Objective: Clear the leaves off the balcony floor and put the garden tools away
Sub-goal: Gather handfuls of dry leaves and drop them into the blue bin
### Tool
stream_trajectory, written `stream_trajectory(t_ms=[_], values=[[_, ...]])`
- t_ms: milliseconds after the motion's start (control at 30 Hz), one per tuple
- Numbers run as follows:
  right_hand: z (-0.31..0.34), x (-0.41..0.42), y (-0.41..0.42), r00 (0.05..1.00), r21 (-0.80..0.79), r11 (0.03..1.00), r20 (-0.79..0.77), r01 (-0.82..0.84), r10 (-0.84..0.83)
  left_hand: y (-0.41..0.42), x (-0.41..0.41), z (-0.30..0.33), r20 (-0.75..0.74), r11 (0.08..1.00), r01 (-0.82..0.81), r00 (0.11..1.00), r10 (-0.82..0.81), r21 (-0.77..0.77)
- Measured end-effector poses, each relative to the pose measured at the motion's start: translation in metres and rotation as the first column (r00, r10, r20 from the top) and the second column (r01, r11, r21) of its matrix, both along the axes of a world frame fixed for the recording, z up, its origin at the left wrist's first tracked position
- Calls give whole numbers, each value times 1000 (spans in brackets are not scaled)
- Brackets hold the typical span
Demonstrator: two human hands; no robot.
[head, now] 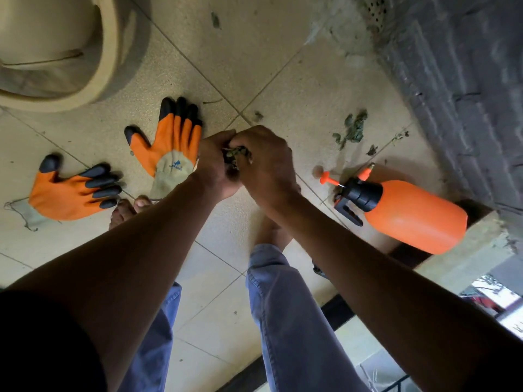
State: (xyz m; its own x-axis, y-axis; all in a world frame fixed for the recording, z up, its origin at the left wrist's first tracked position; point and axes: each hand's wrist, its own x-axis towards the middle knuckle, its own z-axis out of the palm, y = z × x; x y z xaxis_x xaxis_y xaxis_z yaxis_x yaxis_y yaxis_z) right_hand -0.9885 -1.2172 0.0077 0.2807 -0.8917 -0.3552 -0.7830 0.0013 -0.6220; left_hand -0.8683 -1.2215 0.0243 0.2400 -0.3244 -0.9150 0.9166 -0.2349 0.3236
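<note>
My left hand (216, 165) and my right hand (267, 168) meet above the tiled floor, both curled round a small clump of dry green leaves (236, 157) that shows between them. More loose leaves (352, 130) lie on the tiles to the right, near the wall. An orange spray bottle (407, 213) with a black pump head lies on its side at the right. Two orange-and-black garden gloves lie flat on the floor: one glove (172, 142) just left of my hands, the other glove (76, 190) further left.
A large beige pot (113, 52) stands at the upper left. A dark grey brick wall (458, 80) runs along the right, with a drain grate (375, 9) at its top. My bare feet and blue trouser legs (285, 306) are below my hands. A concrete ledge (464, 256) sits lower right.
</note>
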Motion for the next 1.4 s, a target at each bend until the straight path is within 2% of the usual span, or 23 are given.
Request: stream_trajectory(t_ms=[33,67,100,200,333,400,500,567,600,633,667,733,767,800,867,933,1033,1100,1200,1400], values=[[-4,3,4,997,-35,998,-70,-47,45,9,12,-31,29,993,-105,994,103,60],[-8,5,6,989,-70,994,-132,-83,73,17,22,-51,62,986,-140,989,135,85],[-12,6,8,981,-92,991,-173,-100,83,32,28,-67,23,997,-79,997,79,-16],[-20,6,12,973,-121,987,-216,-110,82,62,38,-120,-50,992,-13,999,7,-123],[-20,-1,11,963,-113,986,-254,-125,93,57,49,-119,15,998,10,1000,-9,-69],[-11,-8,10,974,-115,987,-208,-116,90,61,45,-120,-53,998,-26,998,23,-64],[2,-28,4,990,-219,973,-129,-77,50,61,40,-121,-137,994,-66,989,54,-86],[-2,-50,-8,989,-258,966,-142,-8,-30,65,39,-129,-267,985,-105,961,66,-136],[-9,-64,-16,981,-256,966,-177,32,-80,60,34,-127,-275,989,-97,959,63,-109],[-17,-81,-26,963,-230,971,-241,66,-123,48,25,-120,-291,992,-62,956,29,-106],[-26,-98,-36,929,-179,980,-341,87,-145,32,6,-107,-271,989,94,955,-122,-112],[-43,-131,-53,817,-37,993,-565,114,-115,12,-39,-81,-362,891,433,815,-453,-140],[-50,-146,-61,757,35,989,-647,147,-89,10,-55,-77,-383,839,523,751,-538,-153],[-55,-160,-66,705,98,977,-706,191,-67,7,-66,-76,-409,823,545,723,-557,-157],[-62,-183,-75,637,201,936,-770,289,-31,6,-65,-75,-464,864,486,739,-488,-135],[-67,-198,-81,651,282,877,-758,389,-45,11,-64,-80,-520,885,443,727,-449,-144],[-70,-205,-86,755,317,827,-629,464,-182,13,-70,-81,-536,888,432,717,-445,-159],[-71,-200,-86,808,281,856,-542,434,-232,13,-67,-82,-541,884,442,711,-448,-151],[-73,-187,-88,865,235,914,-462,330,-193,12,-64,-79,-546,885,438,708,-447,-157],[-82,-165,-93,908,164,967,-402,195,-115,13,-60,-77,-542,891,433,721,-432,-134]])
